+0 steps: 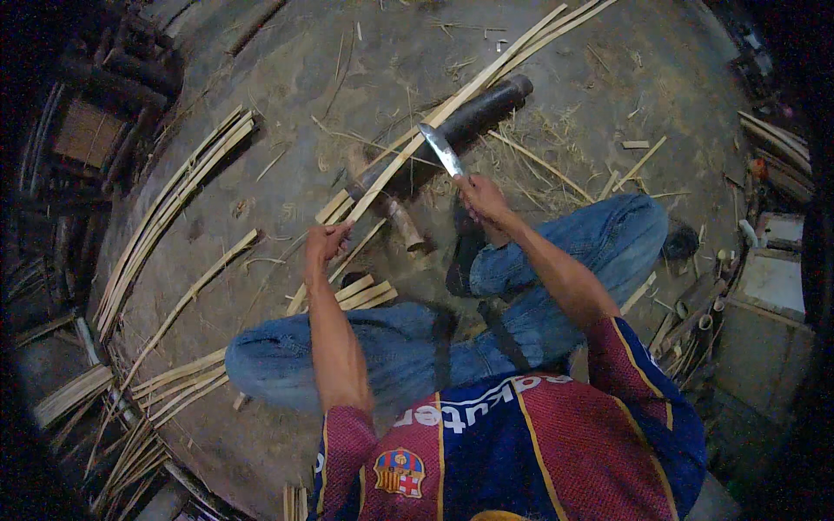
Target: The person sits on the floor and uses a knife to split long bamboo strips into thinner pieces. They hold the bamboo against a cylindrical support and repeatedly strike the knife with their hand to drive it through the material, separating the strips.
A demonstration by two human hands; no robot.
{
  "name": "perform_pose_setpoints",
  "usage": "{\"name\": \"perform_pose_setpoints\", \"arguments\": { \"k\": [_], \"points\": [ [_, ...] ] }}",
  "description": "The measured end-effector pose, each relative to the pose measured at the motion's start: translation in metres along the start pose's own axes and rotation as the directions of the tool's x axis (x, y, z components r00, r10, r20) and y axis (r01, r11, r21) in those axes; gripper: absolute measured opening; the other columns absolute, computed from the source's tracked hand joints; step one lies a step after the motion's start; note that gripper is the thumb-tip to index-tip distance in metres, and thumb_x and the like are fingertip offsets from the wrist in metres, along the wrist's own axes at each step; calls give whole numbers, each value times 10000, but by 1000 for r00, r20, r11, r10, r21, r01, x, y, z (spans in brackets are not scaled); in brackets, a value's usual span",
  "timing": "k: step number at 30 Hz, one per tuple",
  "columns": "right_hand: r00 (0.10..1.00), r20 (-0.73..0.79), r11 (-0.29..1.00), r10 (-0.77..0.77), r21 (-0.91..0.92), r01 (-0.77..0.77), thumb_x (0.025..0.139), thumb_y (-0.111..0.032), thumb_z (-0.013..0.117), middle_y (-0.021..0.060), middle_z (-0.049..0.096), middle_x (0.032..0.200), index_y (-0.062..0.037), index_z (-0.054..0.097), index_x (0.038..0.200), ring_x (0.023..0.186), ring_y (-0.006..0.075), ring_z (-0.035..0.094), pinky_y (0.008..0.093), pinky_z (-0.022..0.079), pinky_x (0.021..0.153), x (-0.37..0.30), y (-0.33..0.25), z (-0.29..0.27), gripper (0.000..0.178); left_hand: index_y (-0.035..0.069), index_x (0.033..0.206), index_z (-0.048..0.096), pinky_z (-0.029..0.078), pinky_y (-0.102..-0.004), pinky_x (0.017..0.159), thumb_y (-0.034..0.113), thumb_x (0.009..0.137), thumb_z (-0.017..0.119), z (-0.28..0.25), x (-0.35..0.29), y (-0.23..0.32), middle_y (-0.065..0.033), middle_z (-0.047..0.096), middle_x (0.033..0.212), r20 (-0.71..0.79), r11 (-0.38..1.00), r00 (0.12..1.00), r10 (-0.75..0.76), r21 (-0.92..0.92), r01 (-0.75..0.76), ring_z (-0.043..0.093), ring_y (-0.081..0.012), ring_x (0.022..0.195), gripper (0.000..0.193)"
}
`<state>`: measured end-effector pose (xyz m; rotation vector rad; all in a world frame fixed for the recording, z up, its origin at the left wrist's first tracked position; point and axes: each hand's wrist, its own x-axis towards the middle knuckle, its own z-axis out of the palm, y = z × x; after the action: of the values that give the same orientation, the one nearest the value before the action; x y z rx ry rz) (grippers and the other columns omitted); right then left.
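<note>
Centrally, the left hand [327, 242] pinched a pale strip [386, 177] passing over a dark cylinder [488, 111]; the right hand [482, 199] clasped 1 knife [442, 150].

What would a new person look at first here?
Probably the shiny knife in the right fingers near the centre, its blade by a long pale strip. The left fingers hold that strip, left of centre. Beneath it, a dark cylinder slants toward the upper right.

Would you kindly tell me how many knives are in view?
1: a knife held in the right hand, its blade reaching the pale strips over the dark cylinder. Others could be hidden in the dark edges of the view.
</note>
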<state>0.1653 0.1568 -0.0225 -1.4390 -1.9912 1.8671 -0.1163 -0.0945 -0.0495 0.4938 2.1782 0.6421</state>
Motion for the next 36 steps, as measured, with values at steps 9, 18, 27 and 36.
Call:
{"name": "perform_pose_setpoints", "arguments": {
  "k": [9,18,27,36],
  "points": [
    [999,-30,996,28,-83,-30,912,-572,511,7,511,592,-67,548,797,447,110,512,279,429,402,18,9,-12,519,30,768,668,403,-331,571,450,883,620,25,1,62,-27,557,574,36,976,975,219,-20,-219,505,-156,555,438],
    [999,-46,1000,-7,18,8,941,-511,512,24,525,603,-58,557,777,443,131,501,301,420,408,19,3,-21,484,31,742,654,393,-375,578,456,858,631,17,2,53,-95,528,563,-94,973,971,222,78,-215,496,-213,540,441],
    [990,-137,998,-46,27,50,942,-517,504,23,515,599,-57,559,826,443,126,489,303,404,401,21,21,10,478,47,766,664,416,-378,592,487,855,617,19,5,46,-116,566,613,-93,967,969,230,130,-217,560,-235,600,451],
    [988,153,988,1,-151,23,943,-524,493,34,516,569,-50,542,789,427,128,503,305,417,386,-3,-1,-2,501,55,787,689,417,-387,586,465,854,630,14,6,33,-120,584,619,-110,974,968,227,45,-223,565,-242,595,420]
  ]
}}
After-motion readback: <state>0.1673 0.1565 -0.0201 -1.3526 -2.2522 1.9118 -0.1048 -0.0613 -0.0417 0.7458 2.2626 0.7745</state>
